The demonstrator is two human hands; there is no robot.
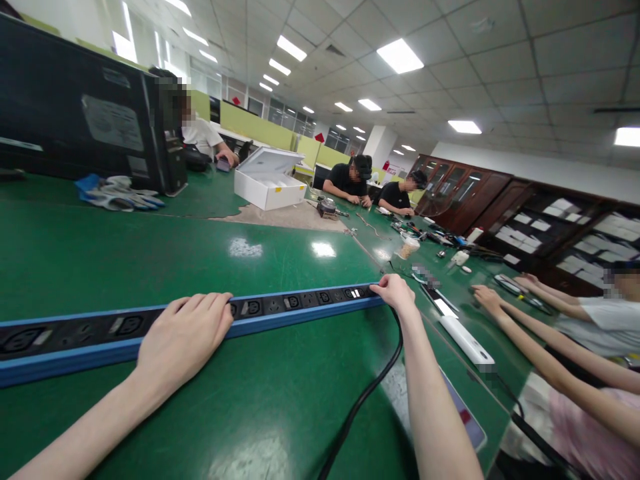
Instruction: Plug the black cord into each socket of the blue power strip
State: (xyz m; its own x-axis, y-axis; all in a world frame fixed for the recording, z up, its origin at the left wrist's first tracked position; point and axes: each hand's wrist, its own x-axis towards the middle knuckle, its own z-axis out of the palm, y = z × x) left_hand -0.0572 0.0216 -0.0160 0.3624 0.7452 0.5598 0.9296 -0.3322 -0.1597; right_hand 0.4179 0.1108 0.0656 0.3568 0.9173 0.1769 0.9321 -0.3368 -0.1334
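Observation:
A long blue and black power strip (pixel 300 303) with a row of sockets lies across the green table in front of me. My left hand (pixel 187 333) is wrapped over its middle, the fingers closed across the top. At the strip's right end, my right hand (pixel 395 293) pinches the tip near two small white switches. The fingers partly hide that end. A black power cable (pixel 370 387) runs from beneath my right hand down toward the table's near edge.
A white hair-straightener-like device (pixel 463 340) and a phone (pixel 463 413) lie to the right, beside other people's arms. Gloves (pixel 117 193), a black computer case (pixel 80 107) and a white box (pixel 270 179) stand farther back. Several people sit around the green table (pixel 280 400).

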